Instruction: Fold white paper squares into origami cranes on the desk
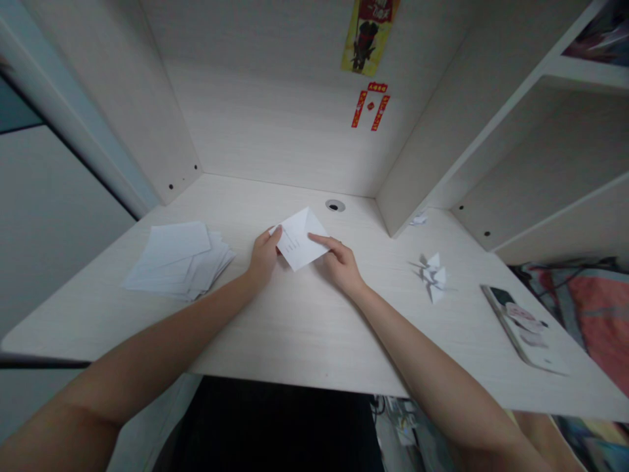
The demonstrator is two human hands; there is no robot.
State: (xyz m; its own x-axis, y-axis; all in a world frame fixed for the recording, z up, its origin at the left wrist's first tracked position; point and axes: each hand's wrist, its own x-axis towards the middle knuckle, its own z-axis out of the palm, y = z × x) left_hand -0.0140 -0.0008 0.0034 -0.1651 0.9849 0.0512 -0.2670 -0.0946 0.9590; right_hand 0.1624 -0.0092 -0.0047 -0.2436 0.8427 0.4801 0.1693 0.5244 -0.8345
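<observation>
A folded white sheet of paper (299, 246) with a few lines of print is held up over the desk, one corner pointing toward me. My left hand (265, 254) pinches its left corner, thumb on top and fingers underneath. On the right side, my right hand (343, 263) grips the edge, with its index finger stretched across the upper face; the other fingers are curled below and partly hidden. To the left lies a loose stack of white paper sheets (171, 259). Folded white paper pieces, shaped like origami (433, 276), sit to the right of my right hand.
A phone in a decorated case (525, 328) lies near the desk's right end. Behind the paper, a round cable hole (335, 206) pierces the desk (295, 334). An upright divider panel (417, 144) stands at the back right, with a small crumpled white piece (419, 219) beside it.
</observation>
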